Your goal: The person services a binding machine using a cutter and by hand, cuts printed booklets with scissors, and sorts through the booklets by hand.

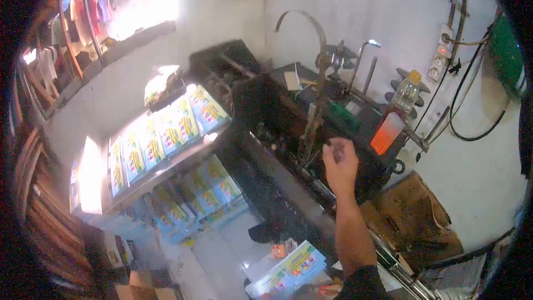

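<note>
Over the near edge of the dark machine (258, 97), we note the right hand (340, 158) raised, the forearm (353, 230) climbing from a dark sleeve (362, 286) at the lower border. Forearm nearly upright in view, leaning slightly left. Wrist close to straight, thumb to the left, fingers bent over toward it. Something small and dark shows between thumb and fingers; too blurred for us to name, and we cannot tell whether it is pinched or lies behind. The left hand is out of view, its fingers beyond our telling.

Machine fills the middle; a curved metal strip (319, 30) rises from it, just left of the hand. To the hand's right, an orange-bottomed container (387, 135), then a yellow-capped bottle (406, 95). Brown cardboard (413, 211) right of the forearm. Well left of the hand, we log printed booklets (177, 125) in rows on a shelf (166, 170), more beneath; another stack (294, 272) near the sleeve.
</note>
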`<state>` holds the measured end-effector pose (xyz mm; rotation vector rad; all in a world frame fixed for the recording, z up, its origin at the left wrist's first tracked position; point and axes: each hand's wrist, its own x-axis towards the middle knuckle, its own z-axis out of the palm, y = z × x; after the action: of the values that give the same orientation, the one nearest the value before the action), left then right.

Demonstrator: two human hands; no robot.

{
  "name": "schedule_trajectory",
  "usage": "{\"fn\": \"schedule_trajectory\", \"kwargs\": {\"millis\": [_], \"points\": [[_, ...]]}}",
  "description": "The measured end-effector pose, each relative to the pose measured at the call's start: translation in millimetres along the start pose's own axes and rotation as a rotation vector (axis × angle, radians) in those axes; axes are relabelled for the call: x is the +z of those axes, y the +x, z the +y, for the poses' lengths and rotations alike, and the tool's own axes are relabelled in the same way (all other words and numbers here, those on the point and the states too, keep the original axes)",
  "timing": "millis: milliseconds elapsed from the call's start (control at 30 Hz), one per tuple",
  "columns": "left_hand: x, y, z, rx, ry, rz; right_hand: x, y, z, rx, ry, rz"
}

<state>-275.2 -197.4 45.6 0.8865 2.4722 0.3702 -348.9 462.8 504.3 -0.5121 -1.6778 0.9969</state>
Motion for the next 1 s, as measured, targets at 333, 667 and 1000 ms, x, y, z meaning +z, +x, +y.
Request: {"fn": "schedule_trajectory", "kwargs": {"millis": [333, 667, 1000], "points": [[-43, 13, 68, -0.56, -0.275, -0.402, -146, -221, 43, 0.433, -0.384, -0.155], [-43, 29, 66, -0.51, -0.268, -0.393, -144, -257, 3, 0.542, -0.336, -0.21], [-31, 28, 41, -0.338, -0.066, -0.416, -137, -268, 0, 0.484, -0.336, -0.296]]}}
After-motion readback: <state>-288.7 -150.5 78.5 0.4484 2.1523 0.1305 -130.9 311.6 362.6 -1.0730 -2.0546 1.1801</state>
